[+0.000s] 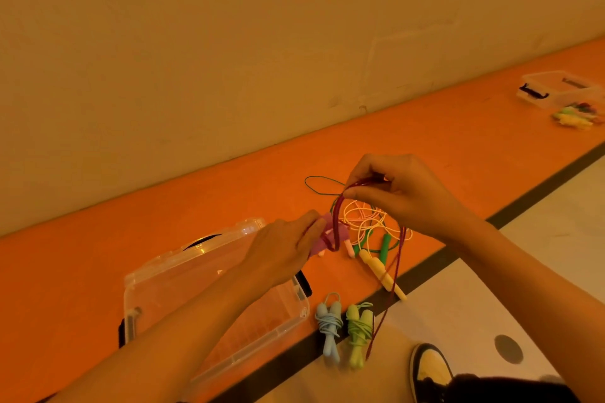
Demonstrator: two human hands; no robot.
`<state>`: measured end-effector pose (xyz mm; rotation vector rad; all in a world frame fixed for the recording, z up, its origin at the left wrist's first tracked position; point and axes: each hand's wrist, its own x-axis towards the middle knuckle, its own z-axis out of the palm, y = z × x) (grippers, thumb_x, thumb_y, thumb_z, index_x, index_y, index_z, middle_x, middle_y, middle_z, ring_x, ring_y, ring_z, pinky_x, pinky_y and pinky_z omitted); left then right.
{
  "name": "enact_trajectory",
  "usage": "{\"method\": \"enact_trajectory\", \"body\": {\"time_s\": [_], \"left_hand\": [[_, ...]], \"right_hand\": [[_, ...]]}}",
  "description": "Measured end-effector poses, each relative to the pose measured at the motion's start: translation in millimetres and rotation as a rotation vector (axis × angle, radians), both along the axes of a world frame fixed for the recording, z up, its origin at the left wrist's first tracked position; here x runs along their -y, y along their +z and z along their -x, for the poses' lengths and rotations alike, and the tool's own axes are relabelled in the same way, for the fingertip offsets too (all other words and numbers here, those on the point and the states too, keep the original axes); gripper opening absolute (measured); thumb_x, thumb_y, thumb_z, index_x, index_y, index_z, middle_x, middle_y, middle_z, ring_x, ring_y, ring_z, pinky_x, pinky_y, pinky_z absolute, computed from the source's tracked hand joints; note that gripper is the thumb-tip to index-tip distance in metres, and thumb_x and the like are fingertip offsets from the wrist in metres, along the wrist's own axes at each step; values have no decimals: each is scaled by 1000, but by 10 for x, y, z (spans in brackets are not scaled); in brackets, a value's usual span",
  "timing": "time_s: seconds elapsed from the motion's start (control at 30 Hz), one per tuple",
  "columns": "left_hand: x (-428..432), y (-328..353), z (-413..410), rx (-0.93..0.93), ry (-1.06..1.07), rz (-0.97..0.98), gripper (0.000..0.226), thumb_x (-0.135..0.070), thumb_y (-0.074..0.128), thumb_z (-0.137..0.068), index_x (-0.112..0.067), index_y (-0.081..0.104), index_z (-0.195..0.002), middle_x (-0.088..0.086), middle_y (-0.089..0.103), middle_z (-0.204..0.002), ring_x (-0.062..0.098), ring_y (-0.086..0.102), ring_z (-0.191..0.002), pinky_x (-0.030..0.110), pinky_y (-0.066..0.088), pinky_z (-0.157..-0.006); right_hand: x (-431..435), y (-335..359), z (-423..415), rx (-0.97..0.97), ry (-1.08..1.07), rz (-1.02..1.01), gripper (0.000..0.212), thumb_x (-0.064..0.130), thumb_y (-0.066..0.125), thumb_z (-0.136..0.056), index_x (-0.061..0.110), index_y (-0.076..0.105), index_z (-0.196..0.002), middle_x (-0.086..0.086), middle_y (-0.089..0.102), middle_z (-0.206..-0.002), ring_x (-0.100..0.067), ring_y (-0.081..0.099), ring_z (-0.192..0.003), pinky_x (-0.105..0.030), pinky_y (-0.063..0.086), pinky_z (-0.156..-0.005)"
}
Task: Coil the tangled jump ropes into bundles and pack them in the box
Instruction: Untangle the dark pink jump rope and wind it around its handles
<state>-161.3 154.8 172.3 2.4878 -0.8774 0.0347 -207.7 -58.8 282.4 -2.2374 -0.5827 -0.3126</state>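
As right hand pinches maroon rope, clear box contents unclear

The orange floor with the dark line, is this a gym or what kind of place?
Probably a gym or play hall, not certain. The orange floor carries a dark line like a court marking, jump ropes lie on it, and a bare wall runs alongside.

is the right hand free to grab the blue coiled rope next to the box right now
Probably not: the right hand is pinching the dark red rope. The blue bundle itself lies uncovered.
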Motion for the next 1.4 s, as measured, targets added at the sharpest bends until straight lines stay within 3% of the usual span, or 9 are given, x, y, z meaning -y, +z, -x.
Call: {"method": "enact_trajectory", "body": {"time_s": [0.17, 0.27, 0.37, 0.57, 0.7, 0.9, 1.07, 1.23, 1.4], "left_hand": [[165, 72, 173, 21, -155, 21, 98, -87, -8, -77, -29, 51, -130, -10, 43, -55, 8, 45, -49, 31, 34, -47], [267, 193, 298, 30, -157, -31, 87, -91, 14, -75, -35, 50, -130, -14, 41, -58, 3, 40, -52, 29, 29, -53], [364, 250, 399, 22, -110, -40, 70, -90, 32, -78, -42, 54, -124, -17, 48, -65, 6, 49, -63, 30, 43, -63], [374, 273, 414, 48, -89, -48, 70, -89, 31, -79, -34, 59, -112, -6, 68, -76, 13, 63, -73, 28, 44, -59], [379, 336, 466, 121, -173, -57, 54, -73, 42, -82, -31, 58, -111, -13, 49, -60, 10, 49, -63, 18, 26, -52], [301, 305, 483, 69, -222, 62, 64, -64, 49, -75, -17, 56, -118, -13, 45, -61, 12, 49, -52, 32, 44, -52], [193, 378, 427, 20, -216, 185, 90, -49, 60, -75, -35, 16, -152, -6, 58, -59, 9, 51, -48, 20, 36, -46], [54, 416, 272, 189, -252, 168, 73, -44, 62, -75, -36, 43, -145, -11, 59, -63, 5, 44, -54, 19, 39, -47], [-64, 403, 185, 170, -192, 199, 63, -48, 58, -76, -43, 41, -136, -8, 63, -66, 6, 48, -51, 22, 43, -47]], "right_hand": [[43, -28, -57, -35, -69, -129, 9, 17, 72, -86, 19, 64, -87, 16, 65, -75, 6, 65, -72, -9, 45, -62], [42, -51, -84, -30, -110, -166, 10, 26, 70, -84, 19, 63, -86, 13, 65, -75, 3, 63, -71, -12, 45, -62], [-35, -81, -93, -62, -111, -192, 13, 34, 67, -82, 23, 61, -83, 8, 66, -75, -2, 62, -67, -19, 47, -60], [-233, -7, -8, -67, 5, -108, 12, 37, 66, -82, 27, 59, -84, 12, 68, -79, -2, 65, -73, -16, 47, -60], [-115, -45, -97, -65, -77, -69, 22, 42, 68, -79, 21, 65, -84, 4, 69, -74, -8, 62, -64, -28, 46, -54], [369, -253, -235, -206, -144, 11, 31, 47, 77, -68, 19, 66, -75, -1, 67, -70, -19, 61, -62, -39, 44, -54], [565, -438, -280, -288, -99, -49, 28, 41, 72, -77, 14, 67, -76, -11, 61, -67, -14, 50, -59, -31, 36, -54], [621, -463, -268, -399, -6, -157, 19, 27, 68, -84, 11, 77, -88, -6, 65, -74, -13, 53, -66, -27, 40, -58], [615, -606, -245, -452, -11, -176, 19, 23, 67, -84, 12, 78, -95, -2, 68, -79, -9, 57, -68, -18, 43, -57]]}}
